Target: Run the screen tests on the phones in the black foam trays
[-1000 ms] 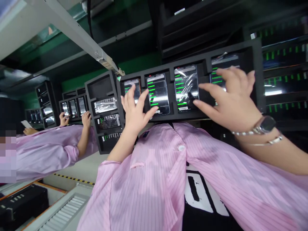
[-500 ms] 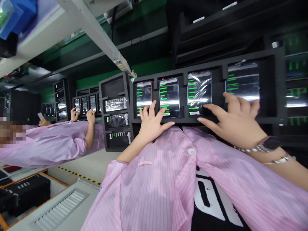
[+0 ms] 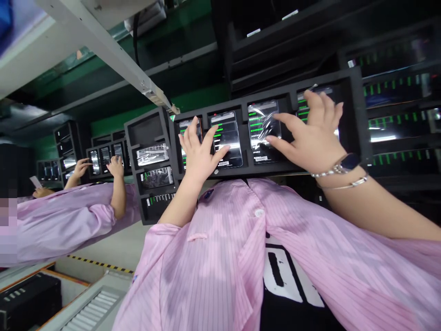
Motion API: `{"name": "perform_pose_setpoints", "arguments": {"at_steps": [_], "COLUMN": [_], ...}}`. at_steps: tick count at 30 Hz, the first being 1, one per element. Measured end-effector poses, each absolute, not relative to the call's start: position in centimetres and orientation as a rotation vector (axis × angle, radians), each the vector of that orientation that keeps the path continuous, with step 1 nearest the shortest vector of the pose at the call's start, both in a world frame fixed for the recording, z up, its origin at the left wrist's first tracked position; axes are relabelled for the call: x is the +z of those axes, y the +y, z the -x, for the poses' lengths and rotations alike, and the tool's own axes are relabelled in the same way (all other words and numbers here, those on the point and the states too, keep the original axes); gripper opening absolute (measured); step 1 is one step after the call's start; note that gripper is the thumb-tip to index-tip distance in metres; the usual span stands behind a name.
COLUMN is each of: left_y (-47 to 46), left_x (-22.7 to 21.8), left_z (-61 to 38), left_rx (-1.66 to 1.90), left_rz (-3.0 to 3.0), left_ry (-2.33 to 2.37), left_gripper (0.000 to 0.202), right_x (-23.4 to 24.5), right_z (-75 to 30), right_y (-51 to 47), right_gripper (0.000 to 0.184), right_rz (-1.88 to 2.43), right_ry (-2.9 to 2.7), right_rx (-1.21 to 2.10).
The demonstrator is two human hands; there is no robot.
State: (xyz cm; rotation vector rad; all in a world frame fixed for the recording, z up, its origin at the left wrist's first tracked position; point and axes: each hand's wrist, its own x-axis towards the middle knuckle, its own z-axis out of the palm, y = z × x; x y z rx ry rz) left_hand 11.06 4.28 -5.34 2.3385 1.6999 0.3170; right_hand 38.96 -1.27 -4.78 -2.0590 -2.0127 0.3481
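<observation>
Head view: a black foam rack (image 3: 262, 170) spans the upper middle, holding smartphones (image 3: 226, 138) with green-text screens. Left hand (image 3: 200, 149), fingers spread, lies over the two leftmost phones; right hand (image 3: 312, 138), also spread, covers a plastic-wrapped phone (image 3: 263, 131) and its rightward neighbour.

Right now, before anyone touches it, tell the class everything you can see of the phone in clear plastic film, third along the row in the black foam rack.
The smartphone stands upright in its own recess of the black foam rack, its lit screen facing the viewer. The dark screen shows rows of short green text down its left side. Crumpled clear plastic film lies over the glass and catches glare. A small white label shows near the bottom edge. The right hand has its fingertips over the phone's right side; whether they press on it cannot be told.
</observation>
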Motion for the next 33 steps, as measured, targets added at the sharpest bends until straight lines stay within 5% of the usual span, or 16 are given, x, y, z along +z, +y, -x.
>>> {"name": "perform_pose_setpoints", "arguments": {"at_steps": [10,19,33], "left_y": [1.3,0.8,-4.5], "left_x": [-6.6,-5.0,-5.0], "left_z": [-10.1,-10.5,-8.8], "left_rx": [0.273,0.082,-0.107], "left_rz": [-2.329,-2.327,-2.417], "left_ry": [1.698,1.686,1.593], "left_gripper": [0.077,0.059,0.081], "right_x": [-6.9,-5.3,-6.9], "right_z": [-36.6,-37.6,-39.3], "right_y": [-4.3,-4.3,-10.1], "right_gripper": [0.063,0.066,0.064], "right_rz": [1.842,2.089,1.875], "right_ry": [-2.161,-2.079,-2.215], "right_rx": [0.354,0.474,0.394]}}
